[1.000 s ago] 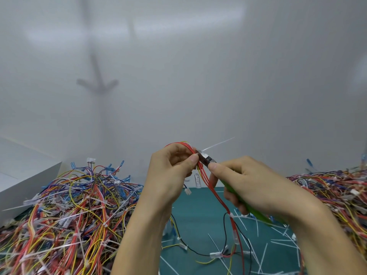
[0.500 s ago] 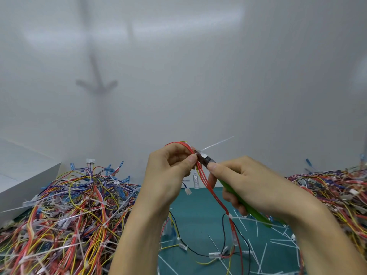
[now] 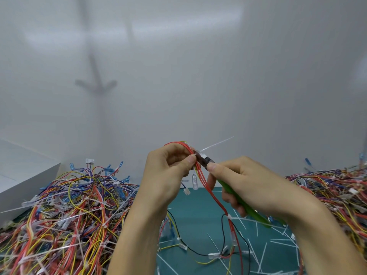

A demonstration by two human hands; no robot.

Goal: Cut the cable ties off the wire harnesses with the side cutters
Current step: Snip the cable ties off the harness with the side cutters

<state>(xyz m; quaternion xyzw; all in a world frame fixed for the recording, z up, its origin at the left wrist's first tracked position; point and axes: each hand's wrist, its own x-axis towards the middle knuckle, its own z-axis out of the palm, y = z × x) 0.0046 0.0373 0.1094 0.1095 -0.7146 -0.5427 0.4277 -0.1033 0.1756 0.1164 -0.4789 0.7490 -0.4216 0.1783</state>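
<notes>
My left hand [image 3: 168,175] pinched the red wire harness [image 3: 211,192] above the teal counter [image 3: 198,215] while my right hand [image 3: 250,187] gripped the green-handled side cutters [image 3: 256,215] at its white plastic cable tie [image 3: 203,155], with clipped tie offcuts [image 3: 262,253] strewn below and tangled multicoloured harness heaps [image 3: 69,205] seemingly left to do.

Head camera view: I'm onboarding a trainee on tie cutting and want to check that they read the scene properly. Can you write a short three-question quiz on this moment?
1. Fill in: the left hand pinches a wire harness made mostly of ___ wires.
2. True or false: the side cutters have blue handles.
3. Where is the cutters' tip?
A. At the cable tie beside the left thumb
B. Lying flat on the mat
C. Buried in the wire pile

Key: 1 red; 2 false, they are green; 3 A.
</notes>
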